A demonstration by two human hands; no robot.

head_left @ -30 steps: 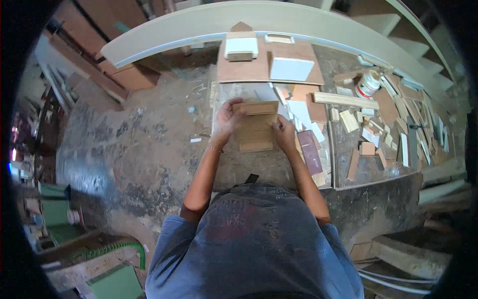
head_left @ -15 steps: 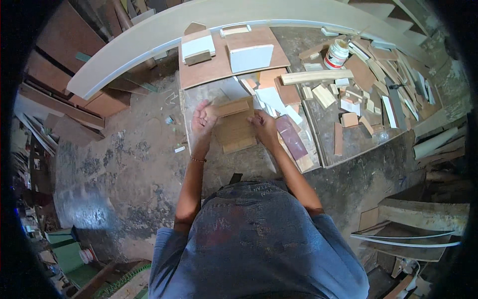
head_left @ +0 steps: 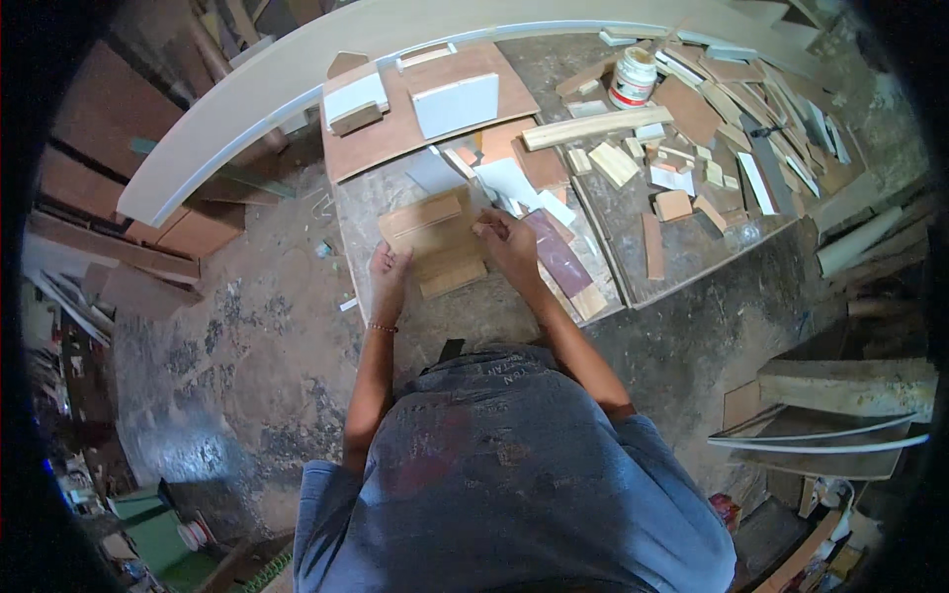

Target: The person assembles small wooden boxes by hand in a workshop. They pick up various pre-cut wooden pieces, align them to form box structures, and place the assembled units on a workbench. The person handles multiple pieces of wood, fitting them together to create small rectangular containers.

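Note:
In front of my body I hold a small light-brown wooden board (head_left: 452,259) with a raised wooden strip (head_left: 425,218) across its upper part. My left hand (head_left: 389,269) is closed at the board's left edge, its fingers curled in. At the right edge my right hand (head_left: 508,240) is closed too, with thumb and fingertips pinched by the rim; whether something small also sits in that pinch is hidden. Just right of this hand lies a maroon rectangular piece (head_left: 556,254) on the worktable (head_left: 362,222).
A brown panel (head_left: 395,137) bearing white-faced blocks lies at the table's far left. On the right side are a white tub (head_left: 633,79), a long wood bar (head_left: 598,128) and several offcuts. Behind runs a long curved pale panel (head_left: 297,69).
My left hand has gone from open fingers to curled ones at the board's left edge. Board and both hands stand slightly further left in view, as does the whole table.

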